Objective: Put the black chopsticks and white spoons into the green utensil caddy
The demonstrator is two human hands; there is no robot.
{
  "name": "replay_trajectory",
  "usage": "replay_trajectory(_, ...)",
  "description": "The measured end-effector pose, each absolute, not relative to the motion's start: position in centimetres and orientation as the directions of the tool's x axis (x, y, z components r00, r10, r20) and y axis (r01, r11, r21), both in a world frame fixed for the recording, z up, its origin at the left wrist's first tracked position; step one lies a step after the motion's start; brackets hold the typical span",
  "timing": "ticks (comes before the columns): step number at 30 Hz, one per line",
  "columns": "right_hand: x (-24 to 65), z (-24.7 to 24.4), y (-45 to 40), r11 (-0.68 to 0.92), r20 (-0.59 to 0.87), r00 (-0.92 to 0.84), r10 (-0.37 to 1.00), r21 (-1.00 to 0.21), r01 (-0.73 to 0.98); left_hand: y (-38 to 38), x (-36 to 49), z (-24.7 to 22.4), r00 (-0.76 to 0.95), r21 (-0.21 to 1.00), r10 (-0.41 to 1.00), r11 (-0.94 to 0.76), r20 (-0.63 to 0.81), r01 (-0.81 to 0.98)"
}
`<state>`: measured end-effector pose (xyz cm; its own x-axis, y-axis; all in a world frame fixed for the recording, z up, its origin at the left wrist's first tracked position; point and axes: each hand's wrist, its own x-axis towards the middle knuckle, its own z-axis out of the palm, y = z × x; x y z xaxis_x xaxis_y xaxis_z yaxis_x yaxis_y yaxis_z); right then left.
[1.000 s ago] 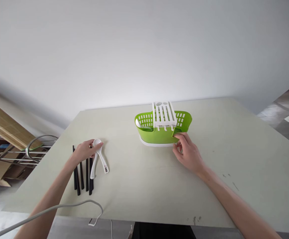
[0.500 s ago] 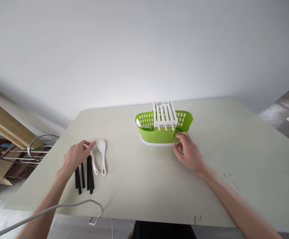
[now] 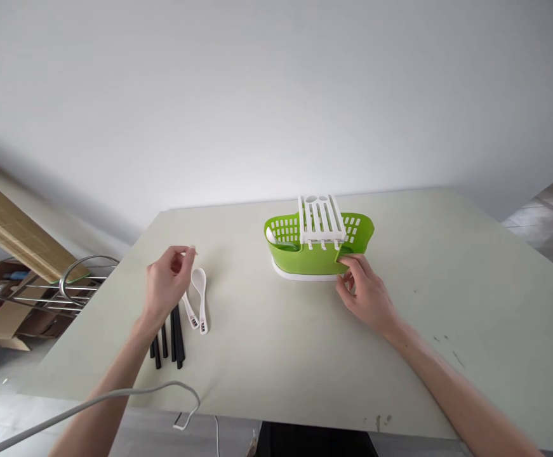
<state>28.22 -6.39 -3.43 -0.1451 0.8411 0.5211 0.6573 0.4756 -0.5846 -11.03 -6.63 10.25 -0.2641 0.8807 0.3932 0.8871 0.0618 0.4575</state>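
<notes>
My right hand (image 3: 364,289) grips the front right edge of a green plastic basket (image 3: 307,261), fingers over the rim and thumb below. A white slotted rack (image 3: 322,219) sits across the basket's top, and a white spoon (image 3: 271,235) leans inside at its left end. My left hand (image 3: 169,279) is closed in a pinch above the table's left part; whatever its fingertips hold, if anything, I cannot make out. Beside and beneath it lie a white spoon (image 3: 200,298), a second white spoon (image 3: 191,312) with its bowl hidden, and several black chopsticks (image 3: 177,336), partly covered by the hand.
The pale table (image 3: 276,355) stands against a white wall (image 3: 276,101). A grey cable (image 3: 114,394) crosses the front left. Left of the table are a metal wire rack (image 3: 66,289), a wooden board (image 3: 19,222) and a cardboard box (image 3: 9,327).
My left hand has risen off the spoon and chopsticks and shifted right, its fingers now pinched upward. My right hand keeps its hold on the basket. The view has shifted slightly.
</notes>
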Motion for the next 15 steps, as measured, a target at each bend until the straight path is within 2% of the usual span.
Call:
replay_trajectory(4,28.2,-3.5,-6.4,0.473,0.523,-0.139,0.841,-0.587,0.657,-5.6,-5.8,10.9,-0.061,0.512,0.893,-0.198,0.446,0.836)
replay_trajectory(8,28.2,-3.4,-6.4,0.474,0.518,-0.146,0.843,-0.588,0.655,-4.1,-0.8,11.7,0.217,0.406,0.814,-0.476,0.539,0.780)
replay_trajectory(10,28.2,-3.3,-6.4,0.473,0.512,-0.151,0.846,-0.587,0.657,-3.3,1.0,12.0,0.287,0.361,0.809,-0.506,0.513,0.783)
replay_trajectory(15,28.3,-3.2,-6.4,0.463,0.504,-0.152,0.850,-0.578,0.672,-2.1,3.2,11.2,0.315,0.304,0.878,-0.430,0.361,0.850)
